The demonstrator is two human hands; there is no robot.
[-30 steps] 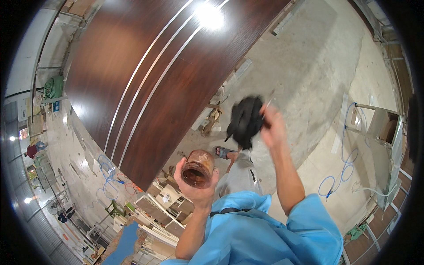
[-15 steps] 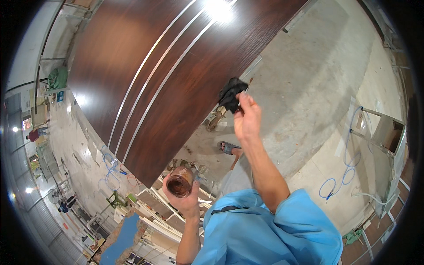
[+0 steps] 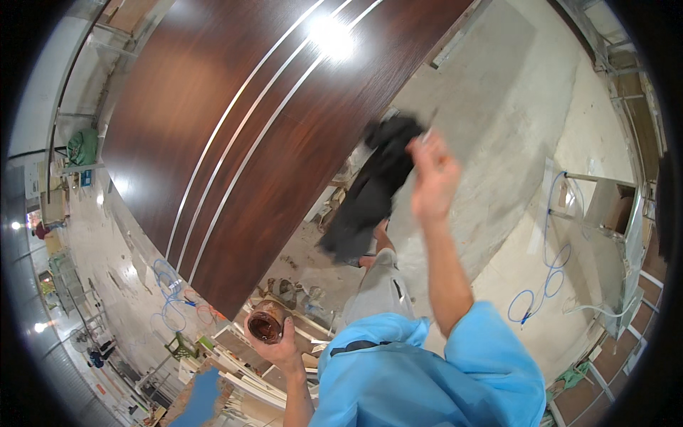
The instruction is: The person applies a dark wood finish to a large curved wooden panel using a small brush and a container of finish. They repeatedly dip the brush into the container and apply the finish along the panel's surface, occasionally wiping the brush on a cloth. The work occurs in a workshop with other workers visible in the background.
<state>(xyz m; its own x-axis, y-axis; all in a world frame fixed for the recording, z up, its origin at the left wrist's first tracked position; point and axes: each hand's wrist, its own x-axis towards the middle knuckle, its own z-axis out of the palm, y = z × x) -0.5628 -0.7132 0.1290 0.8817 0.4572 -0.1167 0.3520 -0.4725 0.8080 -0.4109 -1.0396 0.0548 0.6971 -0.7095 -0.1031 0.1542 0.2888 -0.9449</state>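
My left hand is wrapped round a glass jar, tilted so its mouth faces me; brown residue coats it and dark brown liquid shows inside. A black cloth hangs unfolded and smeared by motion from my right hand, whose fingers pinch its upper end. The cloth hangs beside the right edge of a large, glossy dark brown wood-grain panel with three thin silver strips running along it. Both hands are apart from the panel.
Loose blue hose lies on the floor left of the panel, and another blue hose at the right by a metal-framed unit. White strips and boards are stacked at lower left. My leg stands beside the panel.
The black cloth, bunched beside the panel's edge before, now hangs open and long. My right hand has moved right and slightly up. My left hand with the jar is lower and further left.
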